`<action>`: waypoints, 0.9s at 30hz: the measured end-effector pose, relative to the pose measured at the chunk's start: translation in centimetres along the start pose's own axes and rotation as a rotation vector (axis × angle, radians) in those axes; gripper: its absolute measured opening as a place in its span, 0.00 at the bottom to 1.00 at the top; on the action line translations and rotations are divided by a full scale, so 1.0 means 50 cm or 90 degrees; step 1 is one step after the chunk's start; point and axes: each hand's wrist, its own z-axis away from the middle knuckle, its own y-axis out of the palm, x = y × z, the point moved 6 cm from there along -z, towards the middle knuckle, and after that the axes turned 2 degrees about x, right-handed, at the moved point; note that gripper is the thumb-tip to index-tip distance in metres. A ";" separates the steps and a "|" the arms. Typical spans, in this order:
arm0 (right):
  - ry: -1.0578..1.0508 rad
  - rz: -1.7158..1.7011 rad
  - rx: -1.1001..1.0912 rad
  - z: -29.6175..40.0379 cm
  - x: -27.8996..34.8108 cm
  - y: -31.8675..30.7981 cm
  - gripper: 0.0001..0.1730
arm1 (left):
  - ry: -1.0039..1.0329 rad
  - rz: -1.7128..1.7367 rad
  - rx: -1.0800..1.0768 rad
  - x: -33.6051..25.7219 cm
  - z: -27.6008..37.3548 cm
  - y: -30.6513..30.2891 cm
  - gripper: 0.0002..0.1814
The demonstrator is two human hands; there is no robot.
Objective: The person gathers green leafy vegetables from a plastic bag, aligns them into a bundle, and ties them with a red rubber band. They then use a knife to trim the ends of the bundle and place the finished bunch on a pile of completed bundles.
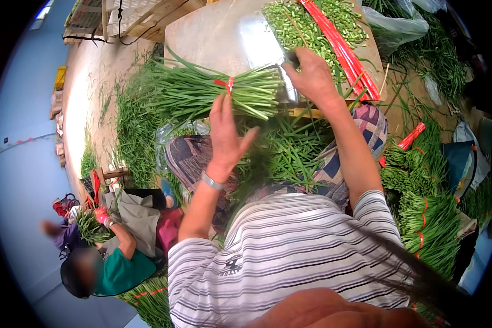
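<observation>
A bundle of long green vegetable stems (254,92) with a red tie around it lies near the front edge of a board (205,37), its pale cut ends towards the right. My left hand (225,135) rests with its fingertips on the bundle's near side below the tie, thumb spread apart. In my right hand (313,78) is the handle of a wide metal cleaver (262,41), whose blade stands right beside the cut ends. Short cut stem pieces (332,20) are strewn over the board's right part, and a sheaf of red tie strips (340,49) lies across them.
Loose green trimmings (295,151) fill my lap. Tied bundles (422,213) are stacked at the right, near a plastic bag (393,28) at the upper right. A co-worker (127,262) in a green top sits at the lower left. Crates (135,16) stand beyond the board.
</observation>
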 end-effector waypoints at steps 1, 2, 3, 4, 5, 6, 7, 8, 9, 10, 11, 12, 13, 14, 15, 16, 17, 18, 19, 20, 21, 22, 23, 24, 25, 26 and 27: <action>0.020 0.031 0.001 0.008 -0.015 0.004 0.19 | 0.053 -0.083 0.043 -0.025 -0.032 -0.003 0.55; 0.043 0.064 0.000 0.018 -0.036 0.016 0.19 | 0.109 -0.164 0.087 -0.045 -0.065 0.004 0.57; 0.064 0.096 0.001 0.026 -0.049 0.025 0.18 | 0.164 -0.245 0.129 -0.053 -0.089 0.019 0.60; 0.075 0.116 0.018 0.031 -0.046 0.033 0.18 | 0.183 -0.266 0.149 -0.047 -0.110 0.034 0.62; 0.082 0.113 0.051 0.032 -0.046 0.041 0.17 | 0.203 -0.286 0.169 -0.038 -0.132 0.049 0.64; 0.087 0.105 0.085 0.032 -0.043 0.048 0.17 | 0.220 -0.311 0.190 -0.032 -0.148 0.058 0.65; 0.089 0.100 0.115 0.027 -0.041 0.054 0.17 | 0.209 -0.294 0.217 -0.019 -0.162 0.072 0.65; 0.083 0.119 0.125 0.027 -0.039 0.061 0.16 | 0.198 -0.277 0.244 -0.001 -0.168 0.090 0.65; 0.076 0.116 0.114 0.028 -0.044 0.065 0.16 | 0.192 -0.256 0.275 0.002 -0.174 0.102 0.65; 0.067 0.114 0.103 0.029 -0.048 0.070 0.17 | 0.193 -0.237 0.280 -0.001 -0.175 0.103 0.61; 0.059 0.112 0.093 0.029 -0.053 0.072 0.17 | 0.192 -0.228 0.285 -0.001 -0.178 0.107 0.60; 0.044 0.110 0.085 0.028 -0.053 0.074 0.17 | 0.187 -0.220 0.290 0.002 -0.177 0.109 0.58; 0.051 0.121 0.104 0.026 -0.056 0.078 0.17 | 0.181 -0.212 0.296 0.005 -0.175 0.112 0.57; 0.058 0.132 0.124 0.021 -0.059 0.081 0.18 | 0.206 -0.203 0.254 0.004 -0.173 0.108 0.51; 0.061 0.144 0.143 0.018 -0.060 0.084 0.18 | 0.216 -0.200 0.245 0.011 -0.171 0.113 0.48; 0.046 0.137 0.121 0.018 -0.062 0.081 0.19 | 0.226 -0.198 0.237 0.021 -0.169 0.120 0.46; 0.029 0.129 0.099 0.022 -0.067 0.078 0.19 | 0.235 -0.195 0.228 0.026 -0.167 0.123 0.44; 0.014 0.121 0.076 0.023 -0.065 0.072 0.20 | 0.240 -0.190 0.228 0.025 -0.167 0.123 0.38; -0.005 0.150 0.027 0.023 -0.060 0.063 0.18 | 0.244 -0.185 0.227 0.024 -0.167 0.123 0.32; -0.024 0.178 -0.022 0.023 -0.051 0.053 0.15 | 0.248 -0.180 0.226 0.023 -0.165 0.122 0.26; -0.043 0.207 -0.073 0.023 -0.042 0.043 0.13 | 0.241 -0.174 0.223 0.023 -0.166 0.121 0.26; -0.018 0.180 -0.048 0.022 -0.042 0.048 0.13 | 0.234 -0.169 0.220 0.023 -0.166 0.119 0.26; 0.006 0.153 -0.022 0.021 -0.040 0.056 0.13 | 0.227 -0.164 0.216 0.024 -0.165 0.117 0.26; 0.032 0.124 0.001 0.021 -0.039 0.064 0.13 | 0.236 -0.150 0.198 0.021 -0.165 0.112 0.26; 0.034 0.140 0.004 0.019 -0.038 0.076 0.13 | 0.244 -0.135 0.180 0.020 -0.163 0.109 0.27; 0.037 0.157 0.007 0.013 -0.041 0.093 0.13 | 0.253 -0.120 0.162 0.019 -0.162 0.105 0.27; 0.039 0.173 0.010 0.004 -0.041 0.100 0.14 | 0.246 -0.120 0.160 0.021 -0.160 0.103 0.28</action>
